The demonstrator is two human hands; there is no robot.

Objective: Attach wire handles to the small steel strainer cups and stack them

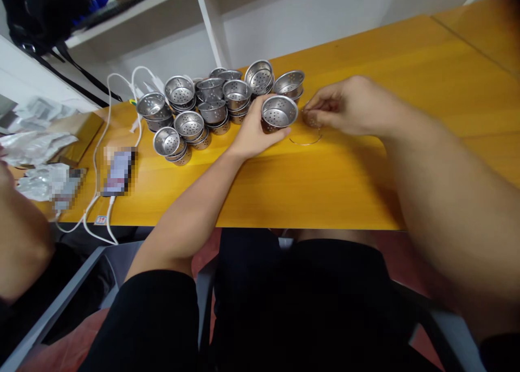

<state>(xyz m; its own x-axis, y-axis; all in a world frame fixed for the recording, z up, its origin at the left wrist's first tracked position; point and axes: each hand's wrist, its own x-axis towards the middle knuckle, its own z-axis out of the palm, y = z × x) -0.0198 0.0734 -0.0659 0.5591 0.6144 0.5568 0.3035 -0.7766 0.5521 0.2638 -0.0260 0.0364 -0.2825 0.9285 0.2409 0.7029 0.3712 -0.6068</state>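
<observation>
My left hand (pixel 254 131) is closed around a perforated metal strainer cup (pixel 279 112), its open rim tilted up toward me. Just right of it, my right hand (pixel 339 106) has thumb and fingers pinched together over a small, dark, blurred piece that I cannot make out. Below those fingertips a thin curved wire (pixel 305 143) shows against the table; whether it joins the pinched piece is unclear. Behind and left of my hands stand several stacks of similar strainer cups (pixel 189 125), open ends up. Another stack (pixel 289 83) is close behind the cup I hold.
The yellow wooden table (pixel 325 188) carries a phone (pixel 118 171) with white cables (pixel 96 166) at left. Clear plastic bags (pixel 43 144) and a cardboard box (pixel 83 139) lie farther left. Another person's arm (pixel 22 236) is at the left edge. A white shelf (pixel 211 25) stands behind.
</observation>
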